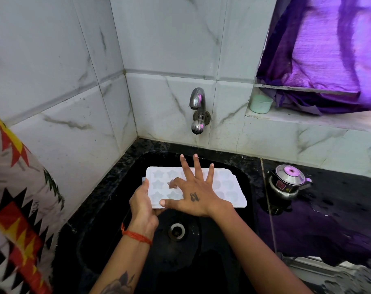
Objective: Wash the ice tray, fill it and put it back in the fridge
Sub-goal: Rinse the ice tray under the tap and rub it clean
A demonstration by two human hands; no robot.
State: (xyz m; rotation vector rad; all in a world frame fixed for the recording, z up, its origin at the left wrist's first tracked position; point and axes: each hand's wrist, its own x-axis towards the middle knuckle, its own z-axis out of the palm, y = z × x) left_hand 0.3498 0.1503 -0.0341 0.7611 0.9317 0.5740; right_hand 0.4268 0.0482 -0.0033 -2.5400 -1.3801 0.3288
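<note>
Still early in the task, by the look of it: the left hand [142,203] grips the near-left edge of the white plastic ice tray with star-shaped cells [227,187], thumb on top and fingers curled underneath, holding it level over the black sink basin [227,240], above the round metal drain [176,230]. The right hand [198,195] lies flat across the tray's top with straight, splayed fingers, pressing or rubbing rather than gripping. Cells look empty; whether they are wet I cannot tell. The wall-mounted chrome tap [198,107] behind shows no water running, so washing seems underway or barely begun; filling and the fridge trip are left. No fridge in view. Right of the sink, a small steel kettle with lid [288,182] sits on the black counter [339,209]; it carries a red sticker, too small to read. Farther back, a pale green plastic cup [261,103] stands on the window ledge beside a purple curtain [328,49]. No legible brand or writing anywhere.
</note>
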